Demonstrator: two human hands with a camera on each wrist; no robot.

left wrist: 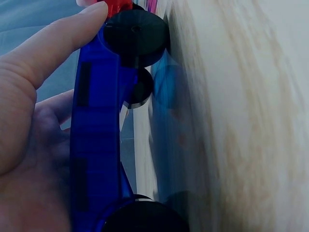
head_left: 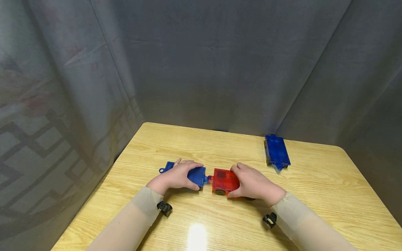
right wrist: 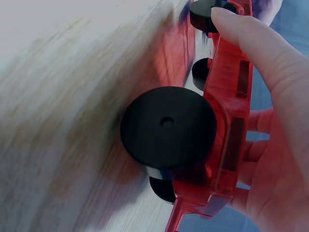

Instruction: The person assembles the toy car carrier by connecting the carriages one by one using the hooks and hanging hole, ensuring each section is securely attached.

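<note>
Left hand (head_left: 177, 175) grips the blue wheeled cart (head_left: 196, 175), right hand (head_left: 254, 184) grips the red one (head_left: 223, 180), both carts mid-table (head_left: 314, 195) end to end, couplers touching; spare blue cart (head_left: 276, 152) sits far right

Glossy translucent plastic carts (head_left: 224, 179); wood-grain table (head_left: 314, 195); matt cloth backdrop (head_left: 220, 62).

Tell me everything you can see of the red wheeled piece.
The red wheeled piece is a flat rectangular cart of translucent red plastic, with dark strips inside its edge and black disc wheels underneath. It stands on its wheels on the wooden table, gripped over the top by the right hand. Its end coupling meets the blue cart held by the left hand.
</note>
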